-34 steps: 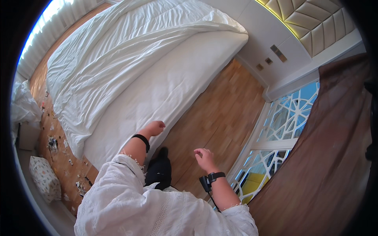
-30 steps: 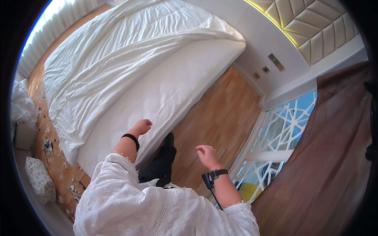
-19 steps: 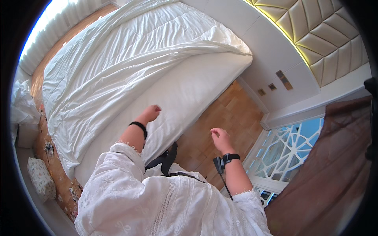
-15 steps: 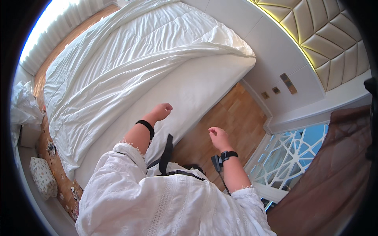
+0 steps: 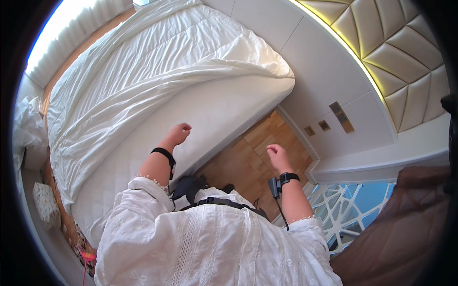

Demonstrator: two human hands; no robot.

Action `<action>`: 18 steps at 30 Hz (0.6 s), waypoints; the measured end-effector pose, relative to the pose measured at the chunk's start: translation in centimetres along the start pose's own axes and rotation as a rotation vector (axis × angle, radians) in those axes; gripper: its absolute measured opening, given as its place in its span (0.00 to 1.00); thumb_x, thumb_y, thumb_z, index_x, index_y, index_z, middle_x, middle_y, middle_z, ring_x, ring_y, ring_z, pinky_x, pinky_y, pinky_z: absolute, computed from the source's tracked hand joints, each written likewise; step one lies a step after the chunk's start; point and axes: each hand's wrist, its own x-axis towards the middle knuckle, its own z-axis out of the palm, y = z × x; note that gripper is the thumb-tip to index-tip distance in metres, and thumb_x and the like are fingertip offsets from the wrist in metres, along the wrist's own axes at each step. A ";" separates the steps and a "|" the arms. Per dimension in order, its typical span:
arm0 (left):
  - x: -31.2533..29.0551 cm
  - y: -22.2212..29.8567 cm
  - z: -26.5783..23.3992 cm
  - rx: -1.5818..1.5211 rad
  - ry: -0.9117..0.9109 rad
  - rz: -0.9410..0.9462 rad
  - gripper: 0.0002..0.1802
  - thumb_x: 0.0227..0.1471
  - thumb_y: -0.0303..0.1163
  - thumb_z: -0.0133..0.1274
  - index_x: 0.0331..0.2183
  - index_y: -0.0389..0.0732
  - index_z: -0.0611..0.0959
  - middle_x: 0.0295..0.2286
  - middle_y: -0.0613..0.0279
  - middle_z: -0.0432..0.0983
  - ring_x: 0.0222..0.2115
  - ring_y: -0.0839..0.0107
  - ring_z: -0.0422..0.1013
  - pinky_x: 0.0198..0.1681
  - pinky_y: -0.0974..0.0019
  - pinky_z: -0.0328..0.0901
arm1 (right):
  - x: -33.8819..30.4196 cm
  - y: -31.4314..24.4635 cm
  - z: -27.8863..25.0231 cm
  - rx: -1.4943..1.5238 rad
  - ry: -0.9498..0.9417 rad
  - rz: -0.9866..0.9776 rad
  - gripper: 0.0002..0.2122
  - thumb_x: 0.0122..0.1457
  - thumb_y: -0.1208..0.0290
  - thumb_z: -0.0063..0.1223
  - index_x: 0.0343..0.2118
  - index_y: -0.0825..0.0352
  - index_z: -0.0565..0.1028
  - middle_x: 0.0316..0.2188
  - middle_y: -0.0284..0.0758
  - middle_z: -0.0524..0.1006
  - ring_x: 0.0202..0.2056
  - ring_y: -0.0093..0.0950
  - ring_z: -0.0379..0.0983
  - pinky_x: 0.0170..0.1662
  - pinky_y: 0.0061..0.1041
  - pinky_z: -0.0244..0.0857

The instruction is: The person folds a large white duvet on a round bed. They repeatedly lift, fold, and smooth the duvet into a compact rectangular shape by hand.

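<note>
Bright bedroom light falls from the far left over a large bed, with padded panels (image 5: pixel 381 47) on the wall at the far right and a brown cloth (image 5: pixel 405 229) hanging at the near right. On the mattress (image 5: pixel 205 112) lies a white cover (image 5: pixel 143 78), wrinkled and drawn toward the far left, so that one long strip of the mattress is left uncovered. Its thick folded edge runs slantwise, from the near left to the far right corner. From the left hand (image 5: pixel 179 134) this fold lies to the far side and to the left, apart from the fingers; of the two hands, the left is clearly the nearer. It is seen over the uncovered strip, and whether it touches the mattress I cannot tell. Its grip is loosely curled, a small gap by the thumb, with nothing seen inside. The right hand (image 5: pixel 278 157) is over the wooden floor (image 5: pixel 248 155), beyond the mattress edge; its grip is half bent, not closed, and seems to hold nothing.
</note>
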 end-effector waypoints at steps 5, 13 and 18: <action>4.9 6.8 4.7 -0.163 -0.014 0.030 0.13 0.45 0.30 0.48 0.36 0.38 0.78 0.32 0.55 0.76 0.34 0.62 0.72 0.38 0.62 0.66 | 5.2 0.7 -3.3 0.029 -0.009 0.049 0.08 0.53 0.70 0.49 0.35 0.66 0.74 0.29 0.37 0.76 0.31 0.27 0.72 0.37 0.24 0.66; 17.1 9.9 6.4 -0.133 0.035 0.006 0.15 0.46 0.30 0.47 0.38 0.39 0.77 0.37 0.53 0.72 0.37 0.60 0.70 0.43 0.62 0.64 | 13.7 1.3 -4.2 0.038 -0.143 0.036 0.09 0.54 0.71 0.50 0.36 0.68 0.74 0.30 0.34 0.76 0.33 0.23 0.71 0.38 0.21 0.65; 25.8 9.1 5.9 -0.100 0.164 -0.085 0.16 0.47 0.31 0.47 0.39 0.38 0.77 0.39 0.51 0.71 0.39 0.57 0.69 0.45 0.61 0.63 | 22.2 3.2 -5.7 0.140 -0.143 0.216 0.08 0.54 0.73 0.49 0.35 0.68 0.74 0.29 0.31 0.75 0.32 0.20 0.70 0.36 0.19 0.64</action>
